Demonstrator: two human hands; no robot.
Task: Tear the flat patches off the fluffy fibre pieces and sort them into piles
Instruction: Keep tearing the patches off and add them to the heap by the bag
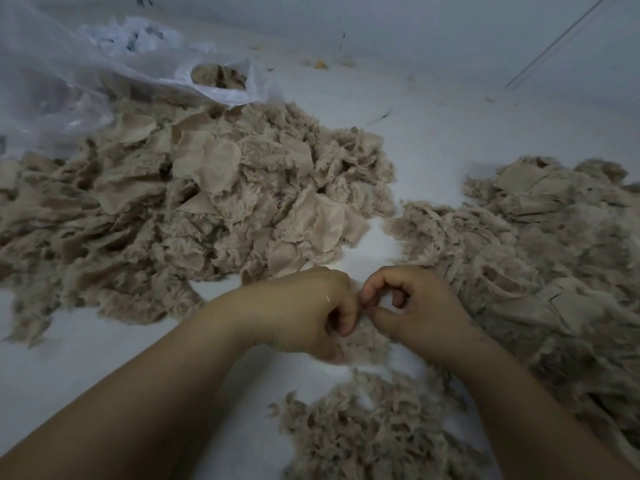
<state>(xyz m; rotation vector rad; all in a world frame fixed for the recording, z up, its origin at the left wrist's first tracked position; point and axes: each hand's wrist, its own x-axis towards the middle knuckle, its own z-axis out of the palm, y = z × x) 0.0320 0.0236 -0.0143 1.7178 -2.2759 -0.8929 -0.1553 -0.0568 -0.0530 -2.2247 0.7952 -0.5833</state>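
A small beige fluffy fibre piece (363, 341) is held between both hands at the centre of the view. My left hand (304, 306) grips its left side with curled fingers. My right hand (415, 303) pinches its top edge between thumb and forefinger, right beside the left fingers. A big heap of fluffy pieces with flat patches (194, 199) lies beyond and to the left. A second heap of flat patches and fibre (540, 258) spreads along the right. A smaller pile of fluffy fibre (374, 431) lies below the hands.
All of it lies on a white surface (433, 140). A clear plastic bag (114, 74) with more beige material inside sits at the back left. A thin rod (554, 43) leans at the far right. Small bits of debris (320, 65) dot the back.
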